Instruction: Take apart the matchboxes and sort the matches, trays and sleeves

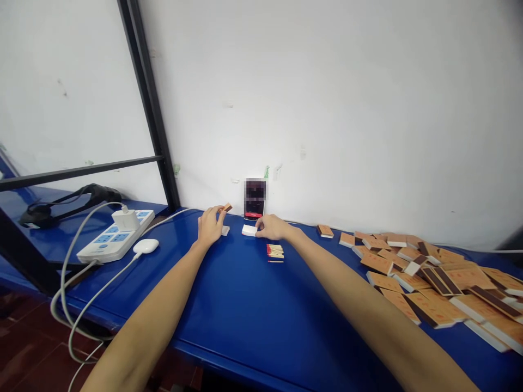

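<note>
My left hand (210, 224) is raised a little above the blue table, its thumb and fingers closed on an orange-brown matchbox sleeve (227, 207). Just below that hand lies a small white matchbox tray (225, 231), partly hidden by it. A second white matchbox tray (249, 230) sits to the right, with my right hand (270, 226) pinching its right end. Red specks show along this tray's near left edge; its inside is too small to make out. Nearer to me, a small group of red-tipped matches (275, 251) lies side by side on the table, with one match (275, 262) slightly apart.
A heap of matchboxes (429, 277) spreads over the right side; a single matchbox (325, 231) lies nearer the middle. A phone (254, 198) leans against the wall. At left are a power strip (116, 237), cables, a white puck (146, 246) and a black metal frame (157, 120).
</note>
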{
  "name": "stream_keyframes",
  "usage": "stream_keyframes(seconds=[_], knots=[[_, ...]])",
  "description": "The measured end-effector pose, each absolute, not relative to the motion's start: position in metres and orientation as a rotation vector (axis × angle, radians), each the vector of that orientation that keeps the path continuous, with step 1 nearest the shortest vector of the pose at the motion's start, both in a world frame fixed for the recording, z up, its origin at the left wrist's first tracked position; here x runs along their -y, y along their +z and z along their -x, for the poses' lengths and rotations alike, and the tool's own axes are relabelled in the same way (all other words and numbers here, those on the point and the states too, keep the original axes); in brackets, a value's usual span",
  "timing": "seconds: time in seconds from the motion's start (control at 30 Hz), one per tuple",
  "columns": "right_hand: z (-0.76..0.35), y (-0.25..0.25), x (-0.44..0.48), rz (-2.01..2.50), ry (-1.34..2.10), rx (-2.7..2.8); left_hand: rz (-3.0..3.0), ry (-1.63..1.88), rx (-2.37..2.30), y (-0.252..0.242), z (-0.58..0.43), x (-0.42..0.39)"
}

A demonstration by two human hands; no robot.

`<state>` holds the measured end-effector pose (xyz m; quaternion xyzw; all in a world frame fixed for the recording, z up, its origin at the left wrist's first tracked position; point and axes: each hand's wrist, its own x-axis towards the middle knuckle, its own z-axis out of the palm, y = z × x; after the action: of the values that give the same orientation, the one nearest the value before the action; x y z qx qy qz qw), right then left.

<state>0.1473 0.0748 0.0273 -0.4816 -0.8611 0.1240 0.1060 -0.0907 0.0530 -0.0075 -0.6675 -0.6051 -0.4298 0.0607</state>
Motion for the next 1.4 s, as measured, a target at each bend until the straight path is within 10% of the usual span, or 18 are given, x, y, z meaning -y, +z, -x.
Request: stream_keyframes(seconds=[1.03,1.4], knots=[[-0.075,0.035,-0.014,1.046,-0.059,2.669,1.861,-1.688,1.507,0.018,0.100,-0.042],[-0.136,0.075,-0.027,0.921,1.093,1.644,2.254,-1.446,1.133,0.029,0.041,-0.014]])
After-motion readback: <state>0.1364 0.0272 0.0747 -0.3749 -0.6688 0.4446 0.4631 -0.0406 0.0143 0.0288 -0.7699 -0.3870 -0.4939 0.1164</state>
